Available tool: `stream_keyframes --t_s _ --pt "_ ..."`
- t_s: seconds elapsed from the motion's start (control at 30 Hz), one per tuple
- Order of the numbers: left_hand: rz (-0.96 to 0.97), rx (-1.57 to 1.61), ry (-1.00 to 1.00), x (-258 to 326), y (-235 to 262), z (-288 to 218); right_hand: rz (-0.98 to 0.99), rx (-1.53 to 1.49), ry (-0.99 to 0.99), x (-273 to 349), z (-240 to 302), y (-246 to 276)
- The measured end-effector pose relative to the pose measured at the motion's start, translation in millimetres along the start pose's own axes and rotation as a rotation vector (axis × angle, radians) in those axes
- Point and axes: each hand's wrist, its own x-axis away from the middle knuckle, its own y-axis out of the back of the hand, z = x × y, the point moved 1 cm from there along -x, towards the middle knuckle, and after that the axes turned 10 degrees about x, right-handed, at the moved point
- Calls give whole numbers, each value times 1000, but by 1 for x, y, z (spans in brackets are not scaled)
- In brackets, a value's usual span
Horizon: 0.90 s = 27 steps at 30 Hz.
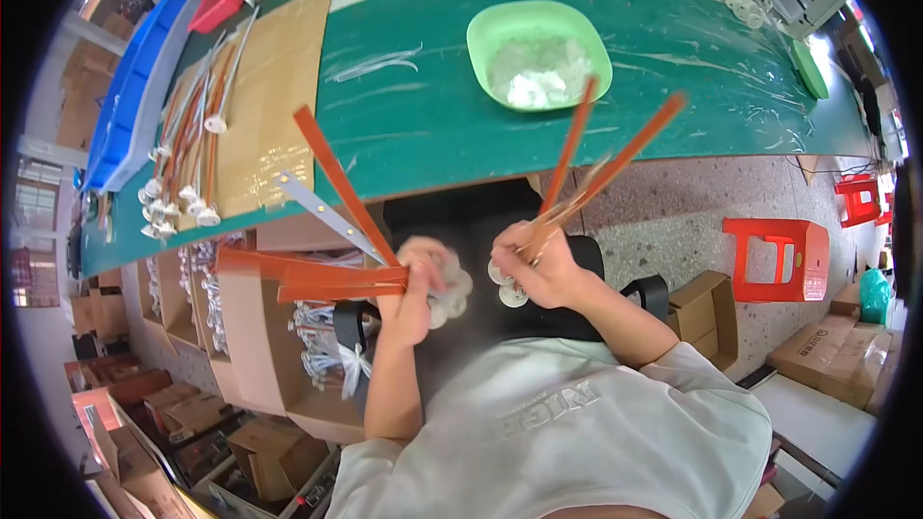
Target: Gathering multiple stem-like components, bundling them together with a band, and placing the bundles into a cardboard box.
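My left hand [410, 303] is closed around a bundle of orange-brown strips [336, 183] that fan out to the left. Among them is one grey strip [322, 213] with small gold dots. White round discs [449, 300] cluster on the inner side of this hand, slightly blurred. In my right hand [548, 274] are a few more orange-brown strips [630, 146], pointing up and away, some smeared by motion. White discs [512, 295] show below its fingers. Both hands are above my lap, in front of the green table [404, 149], and apart from each other.
A light green bowl [481, 48] with whitish contents stands on the table. To the left, strips with white discs [207, 213] lie on cardboard [279, 86] beside a blue tray [135, 86]. Open cartons [255, 356] stand below left. A red stool [808, 259] is at right.
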Motion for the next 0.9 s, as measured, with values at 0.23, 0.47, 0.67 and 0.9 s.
stream_keyframes --t_s 0.23,0.47,0.67,0.9 --pt "-60 120 53 14 -21 36 32 452 363 -21 -16 -28" --pt "-64 -229 29 10 -25 57 139 492 442 -17 -19 -28" --pt "-248 -197 147 3 -32 33 -178 290 271 -13 32 19" --pt "-53 51 148 -7 -42 41 65 -76 251 -30 83 -4"
